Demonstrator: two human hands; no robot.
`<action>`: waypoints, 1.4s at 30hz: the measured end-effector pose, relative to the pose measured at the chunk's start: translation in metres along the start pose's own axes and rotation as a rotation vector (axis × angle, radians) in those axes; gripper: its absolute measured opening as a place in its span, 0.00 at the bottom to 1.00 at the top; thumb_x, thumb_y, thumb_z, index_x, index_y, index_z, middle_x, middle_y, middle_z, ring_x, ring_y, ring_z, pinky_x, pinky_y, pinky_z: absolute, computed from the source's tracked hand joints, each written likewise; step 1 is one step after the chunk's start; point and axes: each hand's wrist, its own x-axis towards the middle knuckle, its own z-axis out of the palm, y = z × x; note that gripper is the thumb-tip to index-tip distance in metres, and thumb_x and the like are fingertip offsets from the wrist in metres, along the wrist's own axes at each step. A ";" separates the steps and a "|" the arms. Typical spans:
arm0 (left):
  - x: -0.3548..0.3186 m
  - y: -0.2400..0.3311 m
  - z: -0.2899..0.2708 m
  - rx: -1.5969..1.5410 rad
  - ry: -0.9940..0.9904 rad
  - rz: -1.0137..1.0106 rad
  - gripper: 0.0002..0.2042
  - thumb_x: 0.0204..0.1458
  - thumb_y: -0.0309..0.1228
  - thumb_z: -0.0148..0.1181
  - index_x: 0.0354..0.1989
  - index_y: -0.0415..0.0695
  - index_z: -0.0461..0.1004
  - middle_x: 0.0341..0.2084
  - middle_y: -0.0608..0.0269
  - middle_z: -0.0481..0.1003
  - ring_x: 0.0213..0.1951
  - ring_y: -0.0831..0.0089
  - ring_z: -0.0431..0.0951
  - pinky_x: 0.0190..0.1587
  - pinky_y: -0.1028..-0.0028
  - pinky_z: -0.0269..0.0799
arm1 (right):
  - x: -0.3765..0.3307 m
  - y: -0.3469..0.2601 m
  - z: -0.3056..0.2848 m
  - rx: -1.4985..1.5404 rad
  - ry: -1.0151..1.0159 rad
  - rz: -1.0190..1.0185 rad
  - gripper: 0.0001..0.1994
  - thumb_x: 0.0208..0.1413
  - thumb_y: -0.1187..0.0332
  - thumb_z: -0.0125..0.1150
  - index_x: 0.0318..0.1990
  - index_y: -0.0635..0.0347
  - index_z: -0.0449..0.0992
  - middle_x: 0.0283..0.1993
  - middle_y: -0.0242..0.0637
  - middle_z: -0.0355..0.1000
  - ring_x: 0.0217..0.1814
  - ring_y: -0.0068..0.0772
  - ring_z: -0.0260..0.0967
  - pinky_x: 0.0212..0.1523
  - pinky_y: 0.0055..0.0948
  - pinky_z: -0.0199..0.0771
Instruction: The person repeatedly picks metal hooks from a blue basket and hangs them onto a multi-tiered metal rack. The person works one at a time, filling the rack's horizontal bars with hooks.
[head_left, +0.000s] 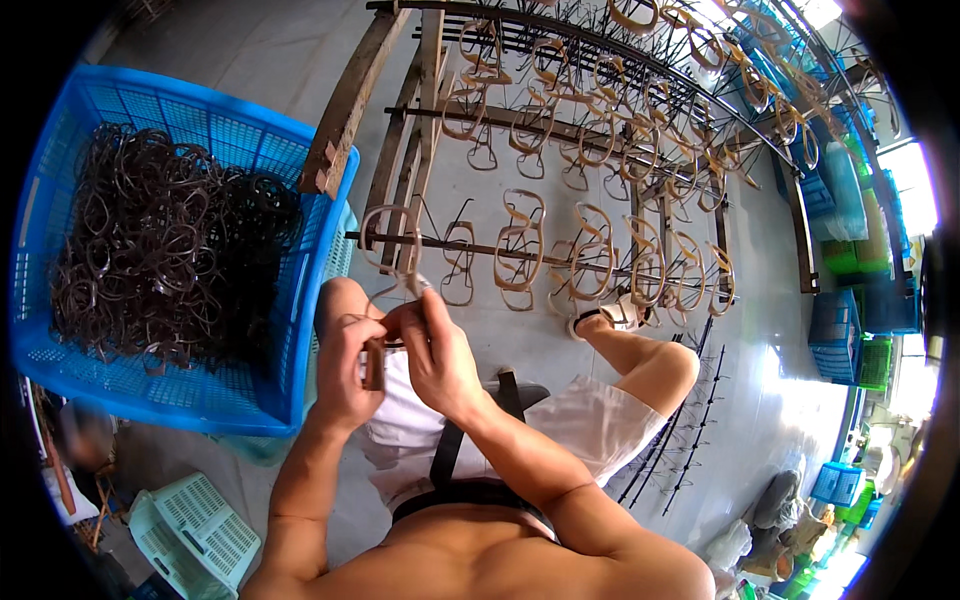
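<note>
Left hand: a brown piece (pixel 375 366) (its exact shape cannot be told) is grasped in the curled fingers of the left hand (pixel 345 385).
Right hand: the lower edge of a brown spectacle frame (pixel 413 245) seems to be pinched by the right hand (pixel 442 365).
Frame's place: it is held at the left end of a dark rod (pixel 458 244).
Rod: tan frames (pixel 541 240) are hung along it.
Blue basket (pixel 210 100): filled with tangled dark frames (pixel 150 240).

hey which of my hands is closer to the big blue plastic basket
Left. The left hand is just right of the blue rectangular plastic basket; the right hand is farther right of it.
</note>
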 end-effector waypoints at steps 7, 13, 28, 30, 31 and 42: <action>0.028 -0.039 0.024 -0.337 0.205 -0.298 0.08 0.52 0.25 0.53 0.39 0.40 0.63 0.28 0.66 0.62 0.30 0.79 0.64 0.34 0.79 0.63 | 0.033 0.044 -0.007 0.061 0.563 0.075 0.13 0.63 0.71 0.40 0.53 0.66 0.61 0.18 0.30 0.63 0.16 0.17 0.58 0.17 0.20 0.62; 0.070 -0.058 0.048 -0.564 0.178 -0.425 0.12 0.53 0.24 0.55 0.44 0.39 0.63 0.31 0.67 0.66 0.32 0.83 0.65 0.34 0.84 0.63 | 0.055 0.067 0.012 -0.205 0.729 0.073 0.06 0.62 0.72 0.43 0.40 0.65 0.64 0.21 0.33 0.67 0.18 0.24 0.63 0.19 0.25 0.63; 0.079 -0.053 0.061 -0.672 0.151 -0.485 0.16 0.52 0.22 0.56 0.49 0.37 0.64 0.36 0.61 0.71 0.38 0.78 0.71 0.42 0.80 0.68 | 0.061 0.047 0.021 0.221 0.763 0.133 0.08 0.64 0.68 0.40 0.35 0.62 0.63 0.25 0.31 0.68 0.18 0.16 0.61 0.17 0.19 0.61; 0.079 -0.052 0.060 -0.648 0.147 -0.471 0.16 0.51 0.22 0.56 0.49 0.37 0.64 0.35 0.60 0.71 0.38 0.78 0.71 0.42 0.79 0.69 | 0.060 0.048 0.019 0.288 0.763 0.118 0.08 0.64 0.68 0.39 0.35 0.62 0.63 0.25 0.30 0.67 0.17 0.16 0.60 0.17 0.19 0.61; 0.079 -0.052 0.060 -0.637 0.144 -0.464 0.16 0.51 0.22 0.57 0.49 0.37 0.64 0.35 0.60 0.71 0.38 0.78 0.72 0.42 0.79 0.69 | 0.060 0.045 0.018 0.298 0.767 0.114 0.09 0.65 0.68 0.39 0.35 0.61 0.63 0.25 0.30 0.67 0.17 0.15 0.59 0.17 0.18 0.60; 0.072 -0.055 0.064 -0.616 0.172 -0.448 0.14 0.52 0.21 0.54 0.48 0.37 0.64 0.37 0.59 0.73 0.39 0.76 0.72 0.44 0.77 0.69 | 0.059 0.060 0.025 0.091 0.708 0.065 0.13 0.61 0.74 0.44 0.52 0.65 0.64 0.23 0.35 0.70 0.18 0.22 0.63 0.19 0.25 0.65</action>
